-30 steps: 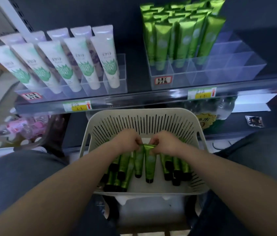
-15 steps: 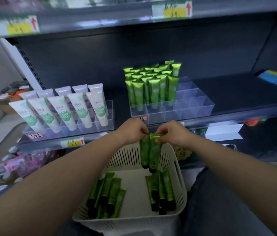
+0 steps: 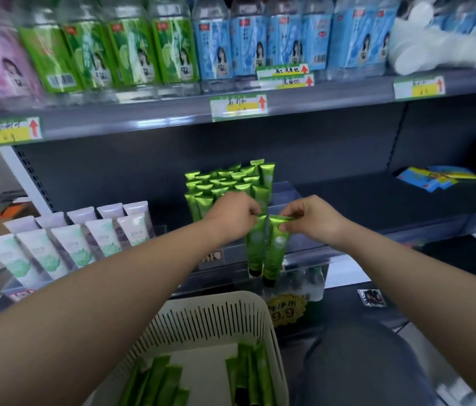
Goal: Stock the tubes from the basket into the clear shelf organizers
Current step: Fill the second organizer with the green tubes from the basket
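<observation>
Two green tubes (image 3: 255, 247) are pinched at frame centre, one by curled fingers of the left hand (image 3: 235, 213), one by those of the right hand (image 3: 313, 216).

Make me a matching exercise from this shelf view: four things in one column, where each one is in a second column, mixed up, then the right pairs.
Things
1. white tubes
2. basket
3. blue-label bottles
4. two green tubes

Places
A. on the top shelf
B. pinched at their tops, one by the left hand, one by the right hand
C. left side of the middle shelf
D. lowest in view, below the forearms

Pairs: 1-C, 2-D, 3-A, 4-B
</observation>
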### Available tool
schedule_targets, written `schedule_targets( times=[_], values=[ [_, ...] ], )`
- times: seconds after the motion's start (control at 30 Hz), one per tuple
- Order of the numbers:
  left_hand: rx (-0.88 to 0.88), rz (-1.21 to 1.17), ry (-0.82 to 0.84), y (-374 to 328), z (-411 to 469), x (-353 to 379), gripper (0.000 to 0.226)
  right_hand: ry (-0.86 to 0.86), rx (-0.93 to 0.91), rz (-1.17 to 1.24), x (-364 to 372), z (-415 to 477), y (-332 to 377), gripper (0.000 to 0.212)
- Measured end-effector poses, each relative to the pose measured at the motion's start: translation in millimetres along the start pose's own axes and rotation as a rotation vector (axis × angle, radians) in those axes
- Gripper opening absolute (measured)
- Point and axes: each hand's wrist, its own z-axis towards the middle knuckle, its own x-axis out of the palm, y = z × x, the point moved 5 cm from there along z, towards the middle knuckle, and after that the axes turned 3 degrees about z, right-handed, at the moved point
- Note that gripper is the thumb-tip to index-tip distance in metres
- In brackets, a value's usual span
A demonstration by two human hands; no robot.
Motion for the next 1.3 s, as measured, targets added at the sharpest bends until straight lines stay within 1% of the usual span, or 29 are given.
schedule_targets(
  times=[0.1,0.3,0.67,0.8,1.03,1.3],
  values=[
    [0.011,0.034,-0.044,-11.5,14.9,-8.4,0.025,-0.037,-0.030,-0.008,-19.8,8.4,3.0,0.008],
    [0.033,0.019,-0.125,-28.9,46.1,-21.7,0.028,-0.080,-0.078,-0.062,-52.1,27.1,9.4,0.006],
    [0.051,-0.012,-0.200,-35.2,108.7,-28.8,0.025,-0.181,-0.149,-0.186,-93.6,69.9,11.7,0.008],
    [0.063,-0.003,-0.223,-28.0,130.3,-26.9,0.024,-0.219,-0.162,-0.190,-98.3,87.5,9.1,0.012],
    [0.048,0.015,-0.248,-3.6,162.4,-13.0,0.024,-0.258,-0.176,-0.143,-94.6,123.1,-3.1,0.010],
    [0.067,0.081,-0.275,17.9,188.5,3.7,0.027,-0.252,-0.198,-0.154,-79.5,161.1,-21.9,0.016]
  ],
)
